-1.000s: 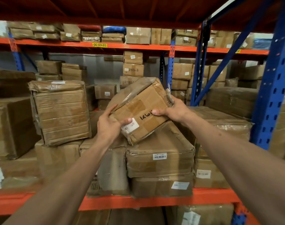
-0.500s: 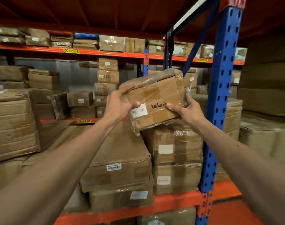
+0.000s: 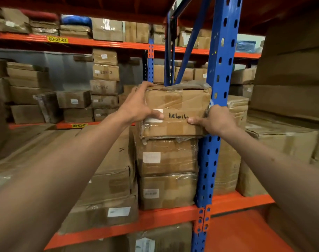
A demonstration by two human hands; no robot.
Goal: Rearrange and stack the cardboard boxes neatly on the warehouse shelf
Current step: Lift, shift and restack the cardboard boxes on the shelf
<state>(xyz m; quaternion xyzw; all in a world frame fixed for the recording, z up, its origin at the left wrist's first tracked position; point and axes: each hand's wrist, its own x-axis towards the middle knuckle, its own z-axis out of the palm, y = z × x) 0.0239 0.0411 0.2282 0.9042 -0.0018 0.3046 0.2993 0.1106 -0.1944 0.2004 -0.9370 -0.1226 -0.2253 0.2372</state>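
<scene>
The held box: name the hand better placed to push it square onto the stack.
Left, probably. The left hand wraps the box's open left edge with room to push. The right hand is wedged against the blue post.

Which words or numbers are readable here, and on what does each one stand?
"00-03-01": yellow tag on the upper orange beam.
"00-02-01": yellow tag on the lower beam.
"255-3": stacked box behind.
Black handwriting on the held box: unclear.
White stickers: too blurred.
</scene>
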